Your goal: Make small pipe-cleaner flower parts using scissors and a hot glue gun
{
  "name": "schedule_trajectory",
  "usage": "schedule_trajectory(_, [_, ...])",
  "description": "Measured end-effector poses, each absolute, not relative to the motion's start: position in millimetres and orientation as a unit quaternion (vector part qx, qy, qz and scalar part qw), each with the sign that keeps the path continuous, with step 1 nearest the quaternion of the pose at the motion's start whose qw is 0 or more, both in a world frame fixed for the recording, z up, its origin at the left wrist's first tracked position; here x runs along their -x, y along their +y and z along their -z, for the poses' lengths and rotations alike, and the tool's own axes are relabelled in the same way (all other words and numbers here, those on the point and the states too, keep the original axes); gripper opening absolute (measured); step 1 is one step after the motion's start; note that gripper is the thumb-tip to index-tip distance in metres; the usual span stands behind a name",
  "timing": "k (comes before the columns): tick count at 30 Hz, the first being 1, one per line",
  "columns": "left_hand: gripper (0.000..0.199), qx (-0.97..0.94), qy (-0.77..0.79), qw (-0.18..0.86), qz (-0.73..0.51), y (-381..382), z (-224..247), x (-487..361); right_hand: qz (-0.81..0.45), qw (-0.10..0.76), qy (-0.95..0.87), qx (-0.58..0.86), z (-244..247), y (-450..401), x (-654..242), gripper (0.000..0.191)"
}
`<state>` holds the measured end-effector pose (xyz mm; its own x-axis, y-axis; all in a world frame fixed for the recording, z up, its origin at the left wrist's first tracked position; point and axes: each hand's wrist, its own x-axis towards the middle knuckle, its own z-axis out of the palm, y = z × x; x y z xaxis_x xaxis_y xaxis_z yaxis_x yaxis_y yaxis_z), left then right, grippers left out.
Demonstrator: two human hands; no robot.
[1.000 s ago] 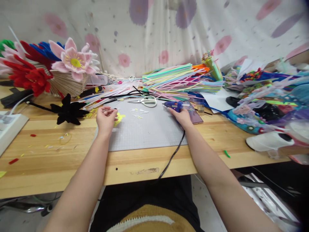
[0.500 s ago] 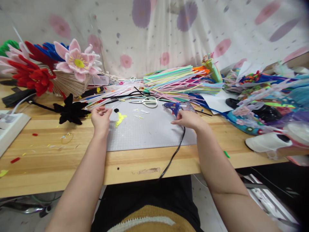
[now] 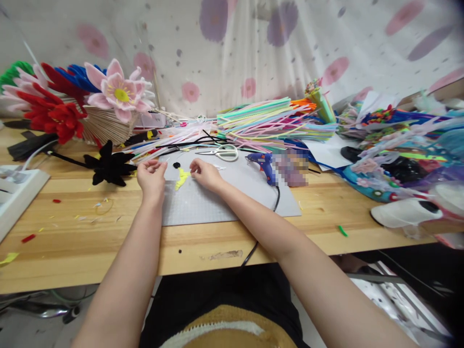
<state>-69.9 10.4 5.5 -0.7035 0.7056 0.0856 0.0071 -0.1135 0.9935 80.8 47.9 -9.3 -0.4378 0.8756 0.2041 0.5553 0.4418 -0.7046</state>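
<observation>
At the mat's left edge, my left hand is closed in a pinch, with a thin pale bit barely showing at its fingertips. My right hand reaches across the grey cutting mat, fingers bent and closed over where small white pieces lie; whatever they hold is hidden. Between the hands lie a yellow torn-looking piece and a small black round piece. One white piece shows past my right hand. A blue glue gun rests on the mat's right side, untouched by either hand.
Scissors lie at the mat's back edge, before piled pastel pipe cleaners. A black fuzzy flower is left of my left hand. The glue gun's black cord crosses the front edge. A white power strip sits far left.
My right hand has moved left from beside the glue gun to the small white pieces near the yellow piece. My left hand stays in nearly the same place.
</observation>
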Motion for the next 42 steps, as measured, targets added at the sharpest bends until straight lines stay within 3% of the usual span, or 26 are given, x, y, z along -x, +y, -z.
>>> schedule_trajectory(6, [0.029,-0.275,0.609,0.252,-0.700,10,-10,69,-0.191,0.264,-0.861,0.390,12,53,-64,0.032])
schedule_trajectory(12, [0.028,-0.264,0.605,0.256,-0.706,9,-12,68,-0.189,0.278,-0.857,0.391,17,57,-54,0.024])
schedule_trajectory(21, [0.027,-0.273,0.617,0.256,-0.692,9,-10,68,-0.483,0.390,-0.653,0.433,6,68,-62,0.025])
schedule_trajectory(27, [0.029,-0.320,0.599,0.273,-0.681,8,-7,63,-0.572,0.442,-0.569,0.392,-10,57,-92,0.029])
schedule_trajectory(35, [0.029,-0.476,0.557,0.327,-0.597,1,9,31,-0.515,0.385,-0.642,0.418,9,27,-141,0.041])
schedule_trajectory(42, [0.027,-0.541,0.524,0.344,-0.561,-7,14,12,-0.480,0.401,-0.674,0.394,18,22,-140,0.047])
